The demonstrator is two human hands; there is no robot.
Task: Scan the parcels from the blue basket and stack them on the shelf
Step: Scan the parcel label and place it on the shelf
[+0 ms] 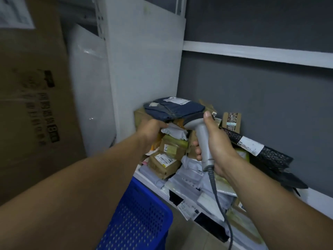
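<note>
Head view: my left hand (152, 128) pinches the navy mailer (173, 109) at its 7 o'clock edge, right hand (215, 144) clenched round the scanner (202, 141); looks light, floppy, so I'd support underneath.

In your left hand (153, 130), the dark blue parcel (173, 109) is creased, matt plastic film with a white paper label. In your right hand (214, 143), the scanner (201, 139) is smooth grey plastic with a dull sheen, and its cable (215, 188) is matt grey. Beyond, the brown parcels (165, 159) are matt cardboard and paper with paper labels, the pale mailers (191, 179) slick, wrinkled plastic, and the black mailer (266, 154) bubbled and faintly shiny. The blue basket (140, 219) is hard, perforated plastic. The shelf panel (144, 60) looks smooth, satin white. The big carton (36, 105) is matt printed cardboard.
</note>
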